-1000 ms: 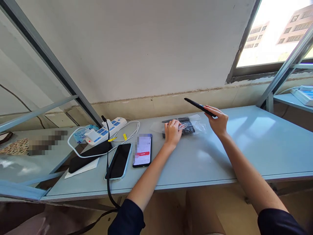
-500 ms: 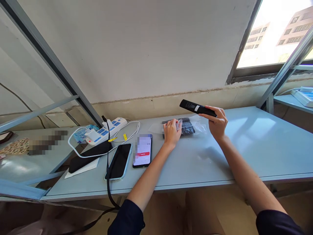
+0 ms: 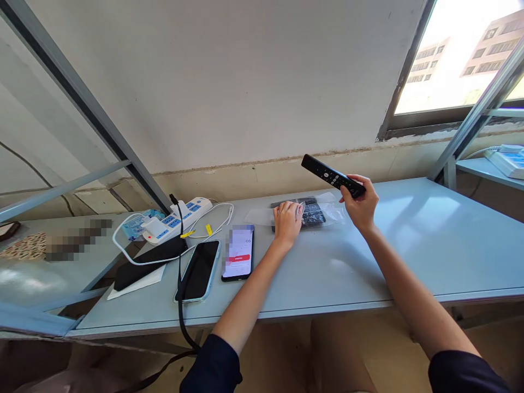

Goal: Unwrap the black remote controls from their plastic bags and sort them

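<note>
My right hand [image 3: 362, 203] holds a black remote control [image 3: 327, 173] by its near end, in the air above the desk. Its button side now faces me, and its far end points up and to the left. On the desk, my left hand [image 3: 287, 222] is closed with curled fingers on a clear plastic bag [image 3: 333, 212]. Dark items [image 3: 313, 213] wrapped in plastic lie at that bag, partly hidden by the left hand. Just left of this hand lies a phone with a lit screen [image 3: 239, 252].
A second phone [image 3: 200, 271] with a dark screen lies further left, a black cable [image 3: 180, 305] crossing it. Behind are a white power strip [image 3: 180, 219], a white cable [image 3: 123, 243] and a black pouch [image 3: 149, 262]. Metal posts [image 3: 88, 98] flank the desk [image 3: 429, 256]; a wall stands behind.
My right hand has turned the remote control over, from its labelled back to its buttons, and tilted it more steeply. My left hand has stayed at the bag, its fingers slightly lower.
</note>
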A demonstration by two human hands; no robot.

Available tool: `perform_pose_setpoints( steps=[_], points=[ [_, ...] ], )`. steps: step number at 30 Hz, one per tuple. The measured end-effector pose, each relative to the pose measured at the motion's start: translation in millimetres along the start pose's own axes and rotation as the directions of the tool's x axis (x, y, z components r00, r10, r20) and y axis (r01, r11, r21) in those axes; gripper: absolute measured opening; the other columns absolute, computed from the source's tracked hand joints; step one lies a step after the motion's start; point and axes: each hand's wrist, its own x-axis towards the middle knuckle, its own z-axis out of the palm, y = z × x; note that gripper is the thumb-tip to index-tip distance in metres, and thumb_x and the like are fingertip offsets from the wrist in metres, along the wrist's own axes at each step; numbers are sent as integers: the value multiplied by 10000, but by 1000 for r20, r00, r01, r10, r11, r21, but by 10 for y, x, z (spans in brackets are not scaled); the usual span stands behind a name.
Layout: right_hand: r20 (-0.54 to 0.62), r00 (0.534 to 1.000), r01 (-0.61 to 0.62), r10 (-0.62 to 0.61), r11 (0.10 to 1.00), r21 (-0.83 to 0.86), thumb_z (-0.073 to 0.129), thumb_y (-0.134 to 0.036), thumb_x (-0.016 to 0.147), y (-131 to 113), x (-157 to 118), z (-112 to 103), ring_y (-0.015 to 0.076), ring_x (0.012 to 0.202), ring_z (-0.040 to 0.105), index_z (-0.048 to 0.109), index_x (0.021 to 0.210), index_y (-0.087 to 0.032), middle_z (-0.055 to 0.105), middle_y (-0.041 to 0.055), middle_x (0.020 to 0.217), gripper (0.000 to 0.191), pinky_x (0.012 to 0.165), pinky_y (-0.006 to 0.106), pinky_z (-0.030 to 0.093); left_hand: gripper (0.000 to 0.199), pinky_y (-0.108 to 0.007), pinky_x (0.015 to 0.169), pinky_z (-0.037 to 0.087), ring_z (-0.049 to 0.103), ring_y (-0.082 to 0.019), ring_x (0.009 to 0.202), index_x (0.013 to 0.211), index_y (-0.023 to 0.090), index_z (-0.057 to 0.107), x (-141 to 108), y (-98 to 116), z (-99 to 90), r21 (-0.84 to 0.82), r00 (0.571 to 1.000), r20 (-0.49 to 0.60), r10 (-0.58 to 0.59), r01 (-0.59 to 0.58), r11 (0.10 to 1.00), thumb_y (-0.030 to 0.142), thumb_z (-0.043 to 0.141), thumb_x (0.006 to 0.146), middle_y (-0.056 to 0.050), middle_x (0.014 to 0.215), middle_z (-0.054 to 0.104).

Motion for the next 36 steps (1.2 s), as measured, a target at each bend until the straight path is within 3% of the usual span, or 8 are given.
perform_pose_setpoints(
  steps=[5,13,23,36],
  points=[
    [-71,969,-188,235,897,400,625,-418,624,2,87,-1,102,373,511,467,773,-249,480,-96,518,275,320,197,304,137,-319,809,371,574,-183,960,876,220,594,-1,20,-11,15,1000,-4,-7,7,1000,218,473,940,-32,968,662],
    [36,932,-331,361,806,490,532,-576,640,47,123,-23,69,260,368,425,649,-240,355,-105,421,352,238,190,194,99,-334,824,370,570,-192,961,881,230,558,-13,26,6,31,1000,-24,11,-10,999,233,472,930,-29,955,656],
    [48,937,-331,347,832,446,563,-486,587,-39,101,-28,53,245,327,488,577,-225,344,-103,389,271,228,175,160,149,-373,874,374,554,-232,1023,969,232,574,-47,67,-48,59,996,26,83,-84,995,199,611,829,-54,1036,647],
    [40,990,-144,139,934,326,609,-375,606,-161,-17,-27,51,271,359,537,565,-216,432,-88,449,179,239,189,230,145,-388,869,365,562,-239,940,896,197,643,-88,115,-41,139,983,125,134,-151,979,305,656,799,-61,939,655]
  ],
)
